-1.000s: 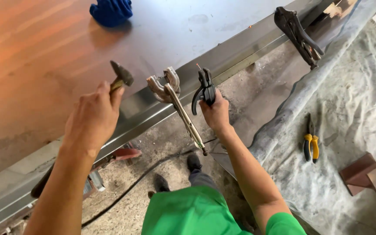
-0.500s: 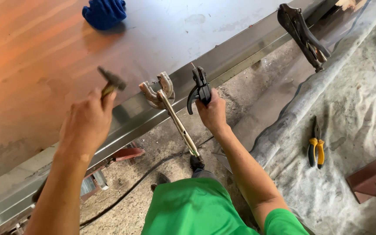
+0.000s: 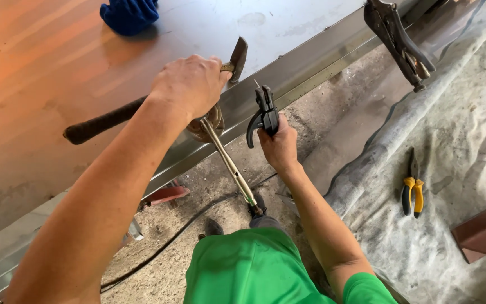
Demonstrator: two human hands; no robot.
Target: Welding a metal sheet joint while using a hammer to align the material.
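While fisted on a hammer the left hand, right hand grip closed round black tool.

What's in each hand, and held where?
Left hand: hammer, gripped on the handle near its head. Right hand: black trigger tool, held by its lower body.

Rough concrete floor in daylight, grey tarpaulin at one side.
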